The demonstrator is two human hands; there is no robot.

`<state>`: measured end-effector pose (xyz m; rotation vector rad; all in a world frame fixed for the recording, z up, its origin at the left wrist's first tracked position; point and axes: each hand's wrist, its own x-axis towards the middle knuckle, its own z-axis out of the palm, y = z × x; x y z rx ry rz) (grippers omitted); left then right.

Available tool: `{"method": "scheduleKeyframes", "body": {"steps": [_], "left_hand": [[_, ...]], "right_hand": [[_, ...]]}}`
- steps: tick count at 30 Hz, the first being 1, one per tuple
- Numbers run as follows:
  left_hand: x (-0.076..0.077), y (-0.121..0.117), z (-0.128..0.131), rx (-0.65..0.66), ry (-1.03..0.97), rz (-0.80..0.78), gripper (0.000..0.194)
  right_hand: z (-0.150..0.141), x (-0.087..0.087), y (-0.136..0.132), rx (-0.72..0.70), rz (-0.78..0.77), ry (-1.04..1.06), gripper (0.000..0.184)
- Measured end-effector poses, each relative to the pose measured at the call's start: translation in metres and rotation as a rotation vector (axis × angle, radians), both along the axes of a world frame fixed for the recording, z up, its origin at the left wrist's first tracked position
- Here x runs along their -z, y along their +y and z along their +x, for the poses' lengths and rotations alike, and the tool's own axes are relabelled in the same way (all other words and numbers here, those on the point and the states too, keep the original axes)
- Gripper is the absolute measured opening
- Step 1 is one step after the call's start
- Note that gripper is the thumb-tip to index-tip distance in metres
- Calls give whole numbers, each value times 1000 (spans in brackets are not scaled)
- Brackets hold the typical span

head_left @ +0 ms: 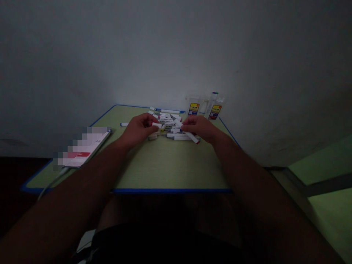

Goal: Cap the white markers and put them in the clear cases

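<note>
My left hand (140,128) pinches a white marker cap (157,125) with a reddish end between thumb and fingers. Held in my right hand (200,127) is a white marker (190,136), tilted, its red end pointing down to the right and its uncapped grey end up to the left. The cap and the marker are apart. Under and behind both hands lies a loose pile of white markers (178,137), with several grey ends showing. My fingers hide part of the pile.
Two clear plastic cases (193,106) with yellow labels stand at the back right; one holds a few markers (215,94). A partly blurred tablet-like device (93,146) with a cable (55,180) lies on the left. The green table (170,168) has blue edges and meets a wall behind.
</note>
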<state>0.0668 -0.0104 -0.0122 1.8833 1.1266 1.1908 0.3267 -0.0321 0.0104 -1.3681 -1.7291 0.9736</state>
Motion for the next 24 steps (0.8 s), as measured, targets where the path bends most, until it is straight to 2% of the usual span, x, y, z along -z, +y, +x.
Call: {"method": "scheduleKeyframes", "body": {"steps": [7,14,24], "left_hand": [[-6,-2,-1,36,-181,-91,21],[-4,0,-2,59,-208,-110,20],[-6,-4,2,103,-211,-127,23]], "right_hand": [[-1,-3,-3,-71,9,-23,17],[-2,-3,-5,-79,12,-27,12],[1,0,-3,-162,-4,-192,32]]}}
